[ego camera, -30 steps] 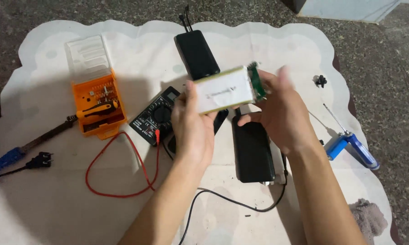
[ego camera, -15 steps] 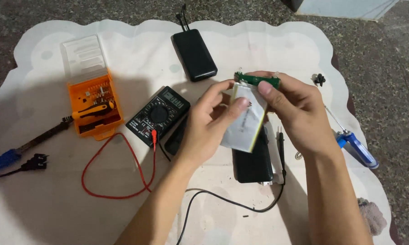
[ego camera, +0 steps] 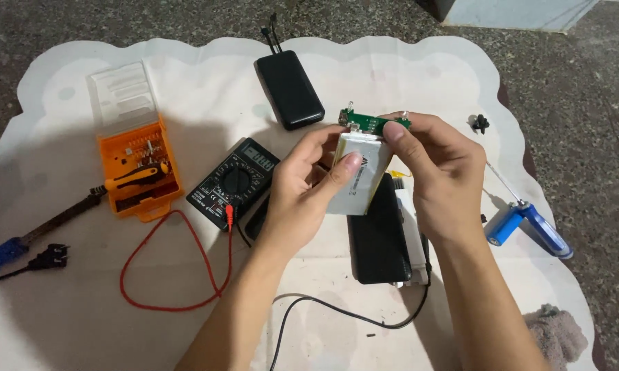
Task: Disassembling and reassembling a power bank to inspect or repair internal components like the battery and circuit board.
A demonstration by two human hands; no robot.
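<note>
1. I hold my left hand and right hand close together above the middle of the white mat, both clamped on one thing: a flat silver battery pack with a small green circuit board at its top end.
2. My left thumb lies across the face of the battery pack and the fingers sit behind it, so the pack stays tilted up toward my eyes.
3. My right fingertips pinch the circuit board at its right end, probably to steady it where it joins the pack.
4. Both forearms rise from the mat's near edge and meet in a narrow V; the wrists are bent slightly inward.
5. Under my hands lies an open black case; a second black power bank lies toward the far edge.
6. A black meter with a red lead sits left of my hands, and beyond it an orange bit box.
</note>
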